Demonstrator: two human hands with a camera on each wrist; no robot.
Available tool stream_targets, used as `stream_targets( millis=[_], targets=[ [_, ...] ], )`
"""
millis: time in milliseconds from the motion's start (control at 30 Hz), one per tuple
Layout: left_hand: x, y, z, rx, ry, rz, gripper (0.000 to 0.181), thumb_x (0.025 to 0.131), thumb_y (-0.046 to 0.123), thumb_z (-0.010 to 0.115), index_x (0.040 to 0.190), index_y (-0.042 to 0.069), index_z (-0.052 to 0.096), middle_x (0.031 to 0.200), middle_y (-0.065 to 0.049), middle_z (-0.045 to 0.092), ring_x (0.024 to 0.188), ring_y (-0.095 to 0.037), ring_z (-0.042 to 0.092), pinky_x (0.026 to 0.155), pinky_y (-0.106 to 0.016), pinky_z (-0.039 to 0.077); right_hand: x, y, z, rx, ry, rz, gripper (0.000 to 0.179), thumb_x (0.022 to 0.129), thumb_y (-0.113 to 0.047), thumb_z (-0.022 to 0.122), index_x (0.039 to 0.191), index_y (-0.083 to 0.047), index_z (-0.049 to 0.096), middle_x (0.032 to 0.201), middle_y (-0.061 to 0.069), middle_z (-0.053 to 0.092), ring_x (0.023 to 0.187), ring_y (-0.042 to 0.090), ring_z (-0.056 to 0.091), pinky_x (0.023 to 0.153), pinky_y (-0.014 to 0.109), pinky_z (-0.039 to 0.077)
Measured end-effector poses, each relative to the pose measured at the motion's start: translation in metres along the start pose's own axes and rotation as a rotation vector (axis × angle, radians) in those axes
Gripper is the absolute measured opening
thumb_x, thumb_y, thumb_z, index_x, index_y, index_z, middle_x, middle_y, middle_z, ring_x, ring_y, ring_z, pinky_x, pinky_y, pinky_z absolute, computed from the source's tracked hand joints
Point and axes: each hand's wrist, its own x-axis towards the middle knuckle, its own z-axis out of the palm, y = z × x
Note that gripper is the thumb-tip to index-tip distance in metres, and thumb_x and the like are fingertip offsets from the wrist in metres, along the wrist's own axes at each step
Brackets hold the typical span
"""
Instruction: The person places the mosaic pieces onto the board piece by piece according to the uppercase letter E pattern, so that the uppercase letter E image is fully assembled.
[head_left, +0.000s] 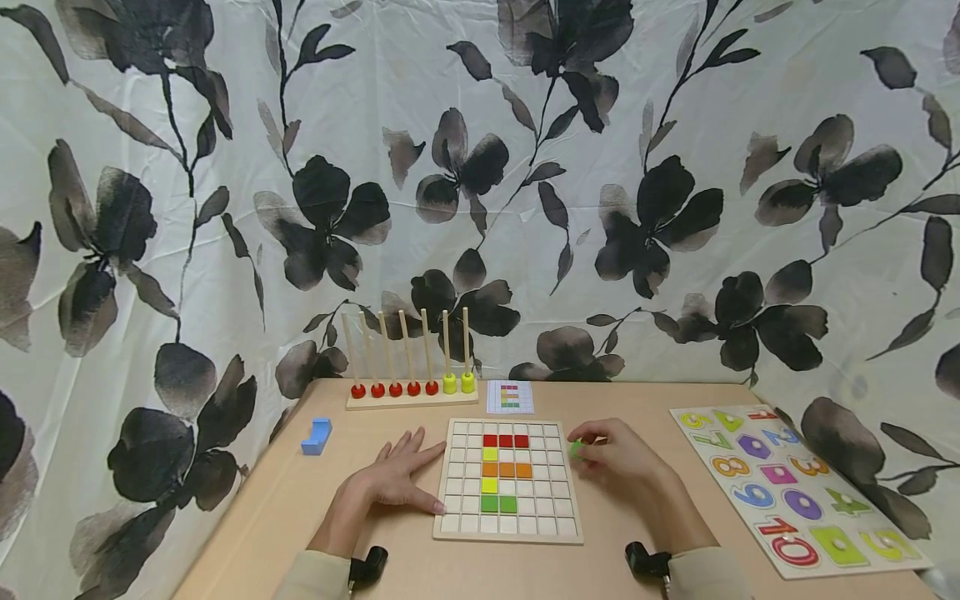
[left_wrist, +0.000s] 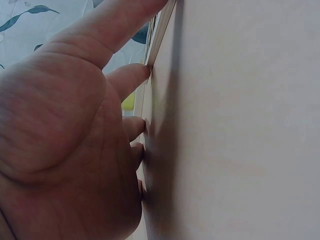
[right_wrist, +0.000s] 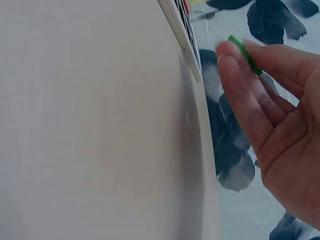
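A white grid board (head_left: 465, 521) with a wooden rim lies in the middle of the table. Coloured square tiles sit in its cells: a red row (head_left: 502, 441), single yellow ones (head_left: 490, 454), an orange row (head_left: 507, 470) and two green ones (head_left: 498, 503). My left hand (head_left: 401, 475) rests spread at the board's left edge, its thumb and index finger touching the rim. Beside the right edge, my right hand (head_left: 618, 450) pinches a green tile (right_wrist: 245, 55) between thumb and fingers, raised above the table in the right wrist view.
Behind the board stand a peg rack (head_left: 412, 400) with red and yellow beads and a small pattern card (head_left: 510, 397). A blue stepped block (head_left: 317, 437) lies at the left. A number puzzle board (head_left: 798, 492) covers the right side. Floral cloth (head_left: 480, 233) hangs behind the table.
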Motion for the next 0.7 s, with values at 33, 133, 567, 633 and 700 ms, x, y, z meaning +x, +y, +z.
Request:
stream_targets(
  millis=[33,133,567,633,700],
  targets=[
    [0.000,0.000,0.000,-0.001,0.000,0.000,0.109,0.068,0.061,0.090,0.161,0.030,0.041,0.175,-0.020,0.011,0.162,-0.043,0.003,0.127,-0.069,-0.001,0.001,-0.002,0.002,-0.003,-0.002,-0.004,0.025,0.098,-0.005,0.067,0.120,0.007,0.069,0.097,0.018,0.067,0.076,0.022,0.071,0.067,0.028,0.062],
    [0.001,0.000,0.000,-0.002,-0.002,0.001,0.109,0.068,0.061,0.089,0.161,0.030,0.041,0.175,-0.020,0.011,0.162,-0.043,0.003,0.127,-0.069,-0.001,0.004,-0.007,0.008,-0.012,-0.024,-0.020,0.027,0.098,-0.004,0.066,0.123,0.007,0.068,0.100,0.014,0.064,0.078,0.017,0.068,0.068,0.024,0.060],
    [0.000,0.001,0.000,0.007,0.006,-0.002,0.109,0.068,0.062,0.089,0.160,0.030,0.042,0.174,-0.020,0.012,0.162,-0.043,0.005,0.127,-0.069,0.000,0.010,-0.039,0.043,-0.121,-0.167,-0.037,0.021,0.087,-0.011,0.084,0.107,-0.010,0.077,0.082,0.003,0.067,0.077,0.015,0.060,0.068,0.021,0.050],
    [0.000,0.001,0.000,0.009,0.004,-0.002,0.109,0.068,0.062,0.089,0.161,0.030,0.041,0.174,-0.020,0.012,0.162,-0.043,0.004,0.127,-0.069,0.000,0.011,-0.042,0.049,-0.125,-0.203,-0.032,0.020,0.086,-0.012,0.086,0.103,-0.012,0.077,0.079,0.002,0.066,0.074,0.013,0.059,0.066,0.020,0.049],
    [0.000,0.001,0.000,0.008,0.003,-0.001,0.109,0.068,0.062,0.089,0.161,0.030,0.041,0.174,-0.020,0.011,0.162,-0.043,0.004,0.127,-0.069,0.000,0.011,-0.044,0.055,-0.141,-0.229,-0.030,0.020,0.084,-0.013,0.088,0.101,-0.013,0.077,0.078,0.000,0.065,0.073,0.011,0.057,0.063,0.019,0.048]
  ],
)
